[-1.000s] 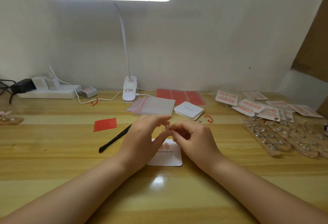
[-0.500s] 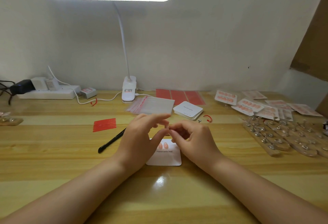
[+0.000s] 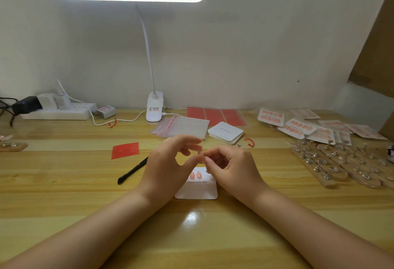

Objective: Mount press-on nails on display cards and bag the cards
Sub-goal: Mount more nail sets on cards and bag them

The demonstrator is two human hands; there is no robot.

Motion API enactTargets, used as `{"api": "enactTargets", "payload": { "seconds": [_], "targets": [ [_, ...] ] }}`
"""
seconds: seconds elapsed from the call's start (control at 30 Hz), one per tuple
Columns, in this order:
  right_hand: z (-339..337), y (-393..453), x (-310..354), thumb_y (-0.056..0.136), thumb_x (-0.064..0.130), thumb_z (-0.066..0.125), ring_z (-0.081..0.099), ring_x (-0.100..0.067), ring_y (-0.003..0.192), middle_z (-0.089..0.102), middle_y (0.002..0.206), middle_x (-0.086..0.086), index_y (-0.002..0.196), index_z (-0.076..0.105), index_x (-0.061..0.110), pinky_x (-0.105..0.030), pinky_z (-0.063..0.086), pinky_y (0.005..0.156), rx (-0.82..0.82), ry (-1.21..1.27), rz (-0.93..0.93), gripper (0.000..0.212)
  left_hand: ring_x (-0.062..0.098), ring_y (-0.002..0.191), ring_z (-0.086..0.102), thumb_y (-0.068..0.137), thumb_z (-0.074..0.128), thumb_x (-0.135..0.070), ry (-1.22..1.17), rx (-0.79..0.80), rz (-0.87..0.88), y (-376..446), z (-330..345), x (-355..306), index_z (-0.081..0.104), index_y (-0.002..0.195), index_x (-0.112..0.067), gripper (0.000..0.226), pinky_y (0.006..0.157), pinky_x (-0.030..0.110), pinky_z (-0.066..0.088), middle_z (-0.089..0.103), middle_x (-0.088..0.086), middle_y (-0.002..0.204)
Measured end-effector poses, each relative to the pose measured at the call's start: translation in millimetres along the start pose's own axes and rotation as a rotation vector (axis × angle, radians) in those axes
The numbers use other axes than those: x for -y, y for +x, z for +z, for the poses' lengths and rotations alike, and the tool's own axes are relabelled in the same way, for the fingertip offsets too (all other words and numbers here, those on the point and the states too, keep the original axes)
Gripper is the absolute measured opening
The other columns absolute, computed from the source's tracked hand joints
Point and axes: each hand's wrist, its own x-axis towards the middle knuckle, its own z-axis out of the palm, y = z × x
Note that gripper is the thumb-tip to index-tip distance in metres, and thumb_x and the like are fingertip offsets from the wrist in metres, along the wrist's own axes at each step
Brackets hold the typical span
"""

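A white display card (image 3: 197,192) printed "Handmade Nail" lies flat on the wooden table (image 3: 64,194), with two pink press-on nails (image 3: 195,175) stuck on it. Just above the card my two hands meet. My right hand (image 3: 231,166) has its fingers curled and pinches a small pale press-on nail (image 3: 200,153) at its fingertips. My left hand (image 3: 170,166) touches that spot with its thumb tip, while its other fingers are lifted and spread. The nail is tiny and mostly hidden.
A stack of clear bags (image 3: 183,127), blank cards (image 3: 226,133) and red adhesive sheets (image 3: 215,116) lie behind the hands. Bagged cards (image 3: 298,127) and wooden nail stands (image 3: 341,162) fill the right. Red strips (image 3: 125,150) and a black pen (image 3: 132,170) lie left, beside the lamp base (image 3: 154,108).
My left hand's fingers have lifted off the pinched spot and spread, leaving only the thumb there. The two mounted nails on the card have come into sight. My right hand has stayed put.
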Motion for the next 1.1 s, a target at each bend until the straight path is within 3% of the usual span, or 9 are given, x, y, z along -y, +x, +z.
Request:
{"api": "enactTargets", "payload": {
  "seconds": [0.1, 0.2, 0.43, 0.7, 0.9, 1.1],
  "targets": [
    [0, 0, 0, 0.085, 0.012, 0.073, 0.066, -0.010, 0.063, 0.069, 0.069, 0.005, 0.090, 0.075, 0.010, -0.019, 0.052, 0.062, 0.008, 0.015, 0.022, 0.006, 0.005, 0.080, 0.063, 0.071, 0.083, -0.010, -0.017, -0.013, -0.015, 0, 0, -2, 0.067, 0.101, -0.011, 0.034, 0.072, 0.019, 0.053, 0.069, -0.010, 0.088],
    [0, 0, 1, 0.084, 0.012, 0.073, 0.066, -0.011, 0.062, 0.069, 0.068, 0.003, 0.087, 0.075, 0.009, -0.019, 0.051, 0.060, 0.021, 0.018, 0.025, 0.004, 0.009, 0.075, 0.064, 0.069, 0.084, -0.008, -0.008, -0.031, -0.035, 0, -1, -2, 0.067, 0.101, -0.011, 0.036, 0.071, 0.026, 0.054, 0.069, -0.008, 0.083],
    [-1, -1, 4, 0.084, 0.012, 0.073, 0.068, -0.015, 0.065, 0.070, 0.069, 0.001, 0.086, 0.074, 0.008, -0.031, 0.055, 0.064, 0.014, 0.035, 0.054, 0.004, 0.009, 0.075, 0.065, 0.072, 0.082, -0.007, 0.010, -0.041, 0.004, -1, 0, -2, 0.065, 0.114, -0.009, 0.045, 0.075, 0.022, 0.054, 0.072, -0.005, 0.090],
    [1, -1, 6, 0.083, 0.009, 0.073, 0.063, -0.008, 0.059, 0.067, 0.064, 0.004, 0.081, 0.071, 0.009, -0.016, 0.049, 0.057, -0.011, 0.047, 0.061, 0.002, 0.010, 0.078, 0.064, 0.074, 0.080, -0.002, 0.022, -0.036, 0.042, -2, 2, 2, 0.064, 0.108, -0.005, 0.037, 0.074, 0.026, 0.054, 0.067, -0.004, 0.085],
    [2, 0, 8, 0.086, 0.010, 0.070, 0.067, -0.011, 0.065, 0.067, 0.069, 0.006, 0.085, 0.069, 0.010, -0.021, 0.050, 0.058, -0.008, 0.048, 0.033, 0.002, 0.004, 0.085, 0.067, 0.078, 0.076, -0.001, -0.092, -0.040, -0.024, -2, 3, 2, 0.061, 0.107, -0.004, 0.033, 0.080, 0.025, 0.056, 0.069, -0.004, 0.090],
    [2, -1, 12, 0.086, 0.012, 0.071, 0.061, -0.011, 0.059, 0.063, 0.064, 0.005, 0.081, 0.066, 0.011, -0.026, 0.050, 0.057, -0.024, 0.080, 0.072, 0.007, 0.014, 0.083, 0.066, 0.074, 0.079, 0.000, -0.040, -0.073, 0.007, -1, 2, 0, 0.060, 0.104, -0.004, 0.036, 0.077, 0.037, 0.057, 0.066, 0.000, 0.088]
  ]
}}
